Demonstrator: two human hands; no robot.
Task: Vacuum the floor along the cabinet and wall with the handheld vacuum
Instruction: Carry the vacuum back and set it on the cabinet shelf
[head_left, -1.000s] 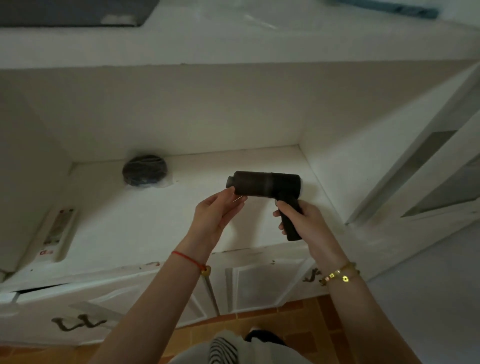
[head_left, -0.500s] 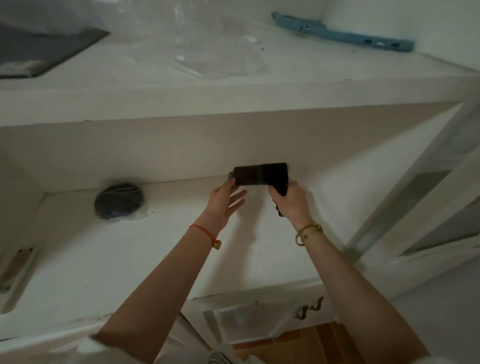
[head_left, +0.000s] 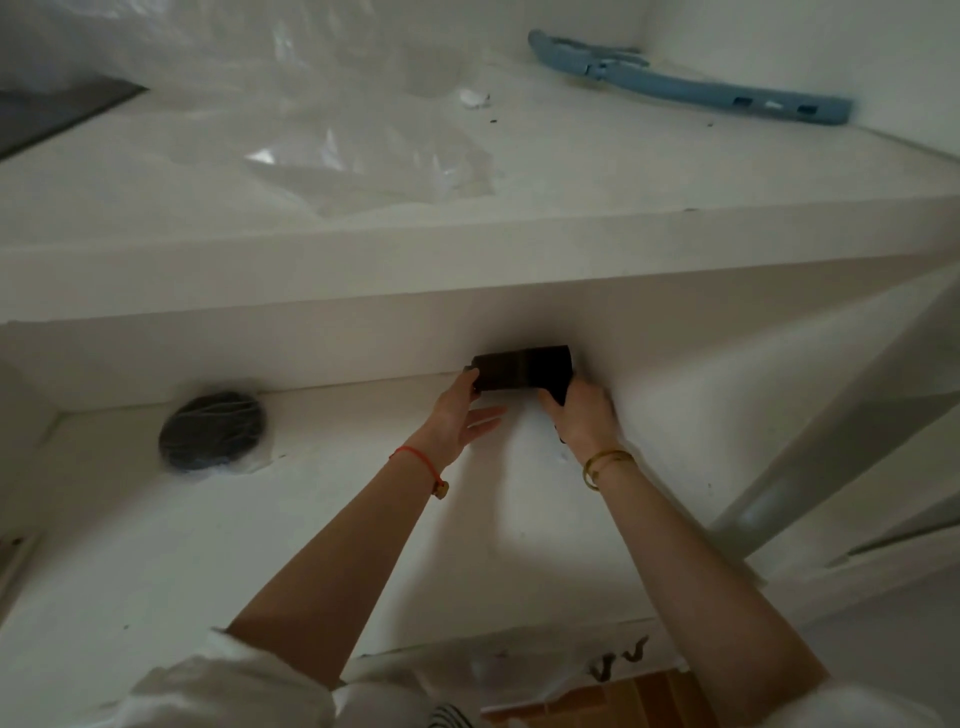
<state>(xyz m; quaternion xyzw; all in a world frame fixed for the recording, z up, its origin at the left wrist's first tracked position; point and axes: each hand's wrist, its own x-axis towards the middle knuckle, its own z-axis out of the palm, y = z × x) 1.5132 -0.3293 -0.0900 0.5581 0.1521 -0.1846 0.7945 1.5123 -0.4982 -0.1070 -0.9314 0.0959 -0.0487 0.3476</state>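
The dark handheld vacuum lies sideways at the back of the white cabinet shelf, close against the back wall. My right hand is wrapped around its handle, which is mostly hidden by the fingers. My left hand touches the vacuum's left end with thumb and fingertips, the other fingers spread. A small strip of orange tiled floor shows at the bottom, below the cabinet doors.
A round dark object in clear plastic lies on the shelf to the left. On the upper counter rest crumpled clear plastic sheeting and a long blue tool. An open white cabinet door stands at right.
Both hands carried the vacuum deeper into the shelf toward the back wall. The view tilted up, showing more of the upper counter and less floor.
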